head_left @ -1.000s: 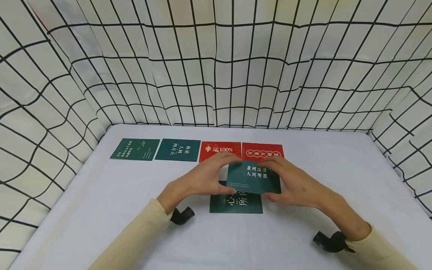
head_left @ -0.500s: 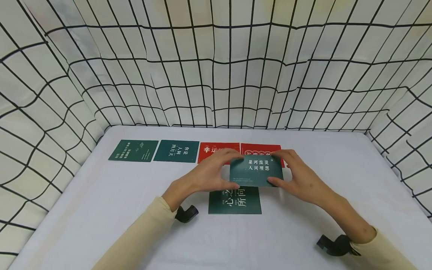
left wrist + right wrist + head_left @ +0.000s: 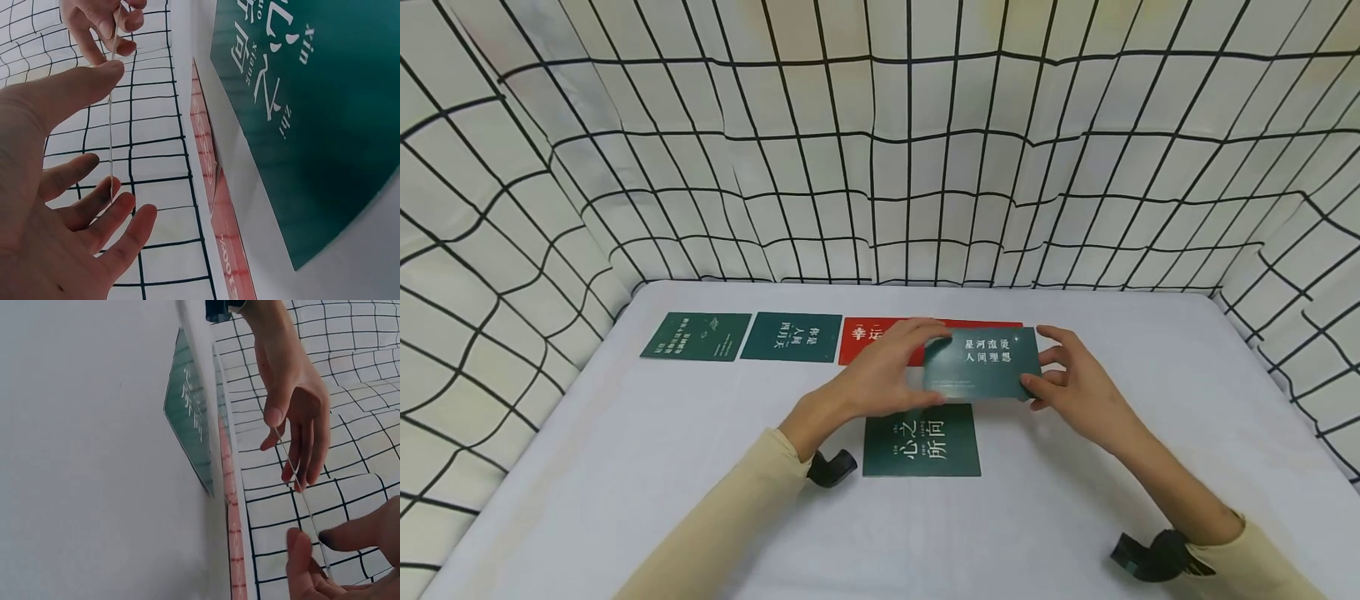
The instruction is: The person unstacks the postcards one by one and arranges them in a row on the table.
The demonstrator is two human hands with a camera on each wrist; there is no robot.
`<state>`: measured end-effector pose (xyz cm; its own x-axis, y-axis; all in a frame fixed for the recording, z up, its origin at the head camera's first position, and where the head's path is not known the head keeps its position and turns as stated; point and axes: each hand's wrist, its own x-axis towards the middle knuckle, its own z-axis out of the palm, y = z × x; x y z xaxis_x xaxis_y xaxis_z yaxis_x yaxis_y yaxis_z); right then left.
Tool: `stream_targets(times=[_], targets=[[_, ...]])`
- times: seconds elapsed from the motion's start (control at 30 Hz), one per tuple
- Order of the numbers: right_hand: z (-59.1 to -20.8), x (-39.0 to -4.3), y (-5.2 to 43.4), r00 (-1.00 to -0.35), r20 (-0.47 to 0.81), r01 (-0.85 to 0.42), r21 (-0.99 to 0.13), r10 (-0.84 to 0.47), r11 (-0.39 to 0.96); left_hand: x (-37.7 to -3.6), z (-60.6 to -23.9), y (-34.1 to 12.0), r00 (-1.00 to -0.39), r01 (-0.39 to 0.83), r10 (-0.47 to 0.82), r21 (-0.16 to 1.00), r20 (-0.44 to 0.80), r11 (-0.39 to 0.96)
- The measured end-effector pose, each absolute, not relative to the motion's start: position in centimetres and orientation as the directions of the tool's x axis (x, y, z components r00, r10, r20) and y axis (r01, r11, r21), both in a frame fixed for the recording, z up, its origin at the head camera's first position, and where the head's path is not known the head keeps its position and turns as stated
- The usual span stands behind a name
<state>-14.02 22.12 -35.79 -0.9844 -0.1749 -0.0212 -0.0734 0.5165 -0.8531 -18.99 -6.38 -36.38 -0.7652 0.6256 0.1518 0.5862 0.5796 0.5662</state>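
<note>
A dark green card with white characters (image 3: 981, 363) is held level above the table by both hands. My left hand (image 3: 904, 367) pinches its left end, thumb under and fingers on top. My right hand (image 3: 1047, 377) pinches its right end. In the wrist views the held card (image 3: 111, 125) (image 3: 301, 487) shows only as a thin edge between the fingers. Below it, a second green card (image 3: 921, 439) lies flat on the white table (image 3: 625, 467). The held card hovers over the right end of a row of cards.
Along the back of the table lie two green cards (image 3: 696, 336) (image 3: 791, 337) and a red card (image 3: 867, 337); another red card (image 3: 996, 325) is mostly hidden behind the held one. Black-gridded white cloth (image 3: 880, 150) walls the table on three sides.
Both hands have carried the green card away from me and to the right, over the red cards. The green card lying on the table is now fully uncovered.
</note>
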Motion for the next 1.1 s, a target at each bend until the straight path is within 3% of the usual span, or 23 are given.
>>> stream_targets(times=[0.3, 0.8, 1.1], targets=[[-35.6, -14.0, 22.9, -0.990, 0.036, -0.091, -0.899, -0.136, 0.429, -19.2, -36.4, -5.5, -0.769, 0.581, 0.619, 0.575, 0.158, 0.576], [-35.4, -14.0, 24.5, -0.996, 0.018, -0.044, -0.948, -0.084, 0.317, -19.7, -36.6, -4.7, -0.799, 0.551, 0.581, 0.582, 0.158, 0.599], [-35.2, -14.0, 25.2, -0.998, 0.029, -0.046, -0.946, -0.058, 0.320, -20.0, -36.6, -4.2, -0.795, 0.553, 0.585, 0.588, 0.161, 0.590]])
